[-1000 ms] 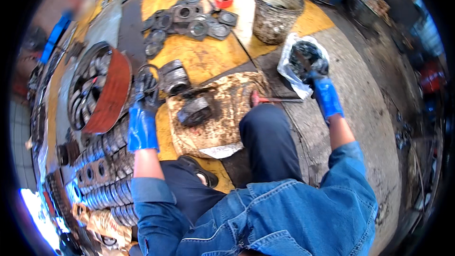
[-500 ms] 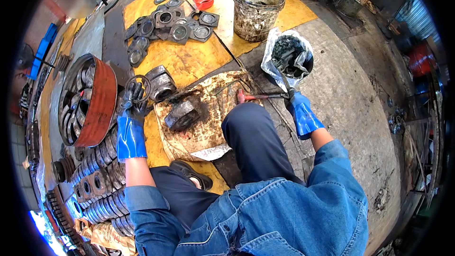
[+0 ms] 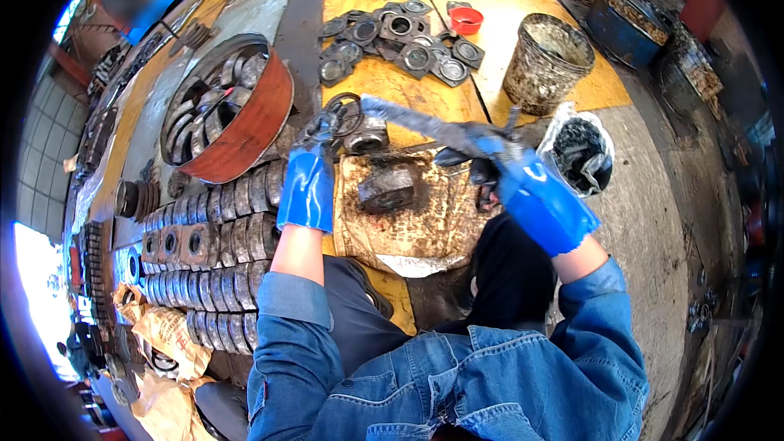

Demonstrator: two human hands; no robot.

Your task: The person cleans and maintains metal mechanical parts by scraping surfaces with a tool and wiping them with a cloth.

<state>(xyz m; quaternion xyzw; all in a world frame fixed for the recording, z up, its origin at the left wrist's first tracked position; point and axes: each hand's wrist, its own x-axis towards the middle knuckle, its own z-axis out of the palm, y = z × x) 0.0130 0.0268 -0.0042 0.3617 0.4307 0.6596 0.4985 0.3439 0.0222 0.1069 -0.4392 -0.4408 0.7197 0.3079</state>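
Note:
My left hand [image 3: 309, 184], in a blue rubber glove with blackened fingers, is closed on a thin dark metal ring [image 3: 351, 115]. Gripped in my gloved right hand [image 3: 535, 192] is a long, flat grey tool [image 3: 412, 119], blurred; its exact kind is unclear. The tool's far end points left toward the ring and appears apart from it. Below and between my hands, a greasy metal block [image 3: 385, 188] rests on a stained sack [image 3: 416, 237]. Another dark metal part [image 3: 366, 139] sits just behind it. Something red [image 3: 487, 198] shows partly beneath my right hand.
At right stands a bag-lined bucket [image 3: 578, 155] of black greasy stuff, with a crusted pail [image 3: 547, 65] behind. A red bowl [image 3: 465, 21] and several square flanged parts [image 3: 416, 57] lie ahead. Leftward are a rusty drum ring [image 3: 245, 135] of parts and rows of metal blocks [image 3: 216, 245].
My right hand has lifted the flat tool out of the bag-lined bucket and brought it left toward the ring. My left hand still holds the ring. The view has swung left.

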